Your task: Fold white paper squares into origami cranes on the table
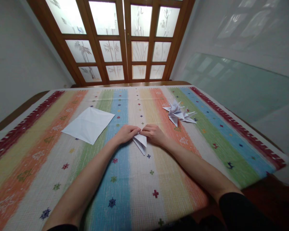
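Observation:
A folded piece of white paper [141, 143] is pinched between my two hands at the middle of the table. Its pointed lower end hangs toward me, with layers slightly apart. My left hand [127, 133] closes on its upper left edge, and my right hand [154, 133] grips the upper right edge. The fingertips of both hands nearly meet at the top of the paper and cover that part of it.
White paper sheets [90, 125] lie flat to the left. Several folded paper cranes [176, 112] sit in a cluster at the right. A striped, patterned tablecloth [110, 183] covers the table. Wooden glass-paned doors [127, 57] stand beyond its far edge.

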A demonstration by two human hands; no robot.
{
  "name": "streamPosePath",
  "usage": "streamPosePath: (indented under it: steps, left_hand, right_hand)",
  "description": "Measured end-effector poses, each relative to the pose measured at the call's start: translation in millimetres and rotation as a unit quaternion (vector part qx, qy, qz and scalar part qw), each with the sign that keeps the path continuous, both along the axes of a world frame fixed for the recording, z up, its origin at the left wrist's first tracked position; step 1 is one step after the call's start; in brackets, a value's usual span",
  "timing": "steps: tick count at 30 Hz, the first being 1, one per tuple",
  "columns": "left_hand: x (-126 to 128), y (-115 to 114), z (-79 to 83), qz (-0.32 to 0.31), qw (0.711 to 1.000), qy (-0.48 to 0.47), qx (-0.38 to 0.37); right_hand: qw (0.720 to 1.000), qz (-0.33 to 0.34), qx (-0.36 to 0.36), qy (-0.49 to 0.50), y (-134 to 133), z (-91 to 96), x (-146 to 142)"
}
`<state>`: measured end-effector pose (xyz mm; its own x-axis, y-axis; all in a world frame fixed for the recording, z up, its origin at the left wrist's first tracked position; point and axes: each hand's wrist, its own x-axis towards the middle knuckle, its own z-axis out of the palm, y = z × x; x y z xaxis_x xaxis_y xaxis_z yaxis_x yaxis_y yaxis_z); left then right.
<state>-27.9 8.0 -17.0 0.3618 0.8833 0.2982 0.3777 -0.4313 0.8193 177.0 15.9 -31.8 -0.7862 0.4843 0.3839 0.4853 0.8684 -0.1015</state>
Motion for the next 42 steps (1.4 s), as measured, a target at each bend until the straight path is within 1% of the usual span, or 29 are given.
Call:
streamPosePath:
  steps: [1,3,4,6,8,10,14,16,19,22,24,25,27,29,30,31,34,35,37,38,40,42]
  left_hand:
    - [-2,-3,-1.1,-0.042,0.997,0.054,0.02]
    - [-6,-9,-2.7,-0.094,0.98,0.165,0.057]
    - [-8,-11,-3.4,-0.098,0.97,0.211,0.07]
    - [-11,-16,-4.6,-0.102,0.95,0.288,0.071]
    - [-13,-19,-5.5,-0.109,0.937,0.327,0.059]
    - [-16,-20,-6.3,-0.112,0.936,0.33,0.05]
    - [-20,-19,-8.5,-0.118,0.95,0.283,0.062]
    - [-20,-19,-9.1,-0.1,0.959,0.255,0.07]
    - [-16,-19,-7.8,-0.055,0.976,0.2,0.07]
    - [-12,-20,-5.5,-0.047,0.987,0.141,0.066]
    - [-12,-20,-5.7,-0.042,0.988,0.134,0.07]
    - [-13,-21,-6.5,-0.03,0.986,0.143,0.08]
    - [-16,-24,-9.0,0.026,0.977,0.169,0.129]
    - [-20,-32,-11.0,0.088,0.954,0.194,0.21]
    - [-22,-38,-11.6,0.1,0.94,0.206,0.252]
    - [-24,-45,-11.8,0.09,0.928,0.221,0.285]
    - [-27,-71,-11.4,-0.046,0.902,0.276,0.328]
    - [-28,-80,-11.4,-0.048,0.898,0.281,0.336]
    - [-31,-93,-11.8,-0.006,0.892,0.284,0.351]
    - [-32,-97,-12.1,0.004,0.888,0.291,0.355]
    - [-34,-100,-12.3,-0.021,0.883,0.323,0.341]
    - [-34,-98,-11.4,-0.074,0.878,0.37,0.295]
  right_hand:
    - [1.0,0.008,0.007,-0.014,-1,0.6,1]
    - [0.999,0.022,0.014,-0.02,-4,0.0,2]
    - [0.999,0.029,0.013,-0.014,-6,-1.0,4]
    - [0.999,0.035,0.002,0.005,-10,-3.6,7]
    - [0.999,0.028,-0.024,0.031,-13,-5.4,11]
    - [0.996,0.011,-0.062,0.061,-15,-5.5,16]
    - [0.987,-0.019,-0.129,0.096,-17,-2.1,20]
    - [0.986,-0.03,-0.134,0.096,-17,-0.5,16]
    - [0.989,-0.052,-0.118,0.075,-17,0.8,4]
    - [0.987,-0.096,-0.114,0.051,-15,1.3,-10]
    - [0.984,-0.128,-0.119,0.042,-13,1.4,-17]
    - [0.982,-0.14,-0.12,0.038,-12,1.3,-20]
    - [0.982,-0.149,-0.112,0.021,-9,1.4,-24]
    - [0.985,-0.146,-0.092,-0.003,-8,1.9,-26]
    - [0.986,-0.142,-0.08,-0.015,-8,2.4,-27]
    - [0.988,-0.138,-0.068,-0.028,-8,2.9,-27]
    - [0.988,-0.137,-0.045,-0.062,-9,4.6,-28]
    - [0.987,-0.141,-0.042,-0.067,-10,4.9,-29]
    - [0.985,-0.149,-0.043,-0.069,-9,5.2,-30]
    - [0.985,-0.152,-0.045,-0.068,-9,5.2,-30]
    - [0.984,-0.157,-0.05,-0.065,-9,5.2,-31]
    - [0.984,-0.159,-0.056,-0.065,-8,5.5,-31]
